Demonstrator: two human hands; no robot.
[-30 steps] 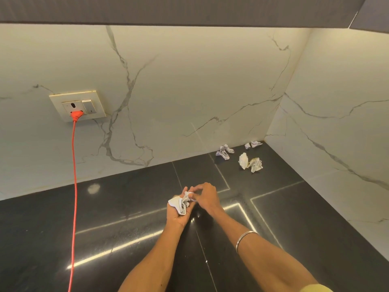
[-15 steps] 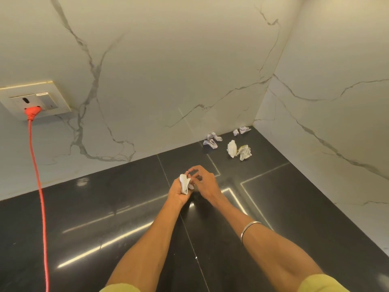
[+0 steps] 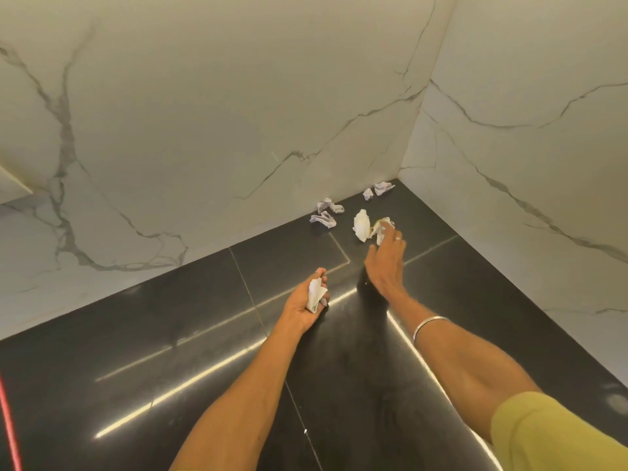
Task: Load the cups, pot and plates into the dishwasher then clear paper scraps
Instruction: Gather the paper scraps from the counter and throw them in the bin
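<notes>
Risk, grab: my right hand (image 3: pixel 385 263) reaches for the yellowish scrap (image 3: pixel 382 227), with a white scrap (image 3: pixel 361 225) touching it on the left; a loose pinch could knock one of them away over the glossy counter (image 3: pixel 204 334) toward the back right corner.
Risk, carry: my left hand (image 3: pixel 306 305) already has a crumpled paper wad (image 3: pixel 314 295) in its curled fingers; I judge that adding more could let a piece slip out, since the wad already sticks out past the fingers.
Risk, misses: four small grey-white scraps hug the back wall, two (image 3: pixel 326 212) left of the white one and two (image 3: pixel 379 190) right in the corner; they are pale against pale marble and easy to leave behind.
Right hand state: stretched forward, fingers extended and slightly spread, the fingertips at or on the yellowish scrap; I cannot tell if it is gripped yet.
Left hand state: curled round the wad, held over the counter's middle, well short of the pile.
Scraps relative to hands: all loose scraps lie beyond the right hand, toward the back right corner.
Stage: dishwasher not in view; I judge this to be the paper-clearing part.
</notes>
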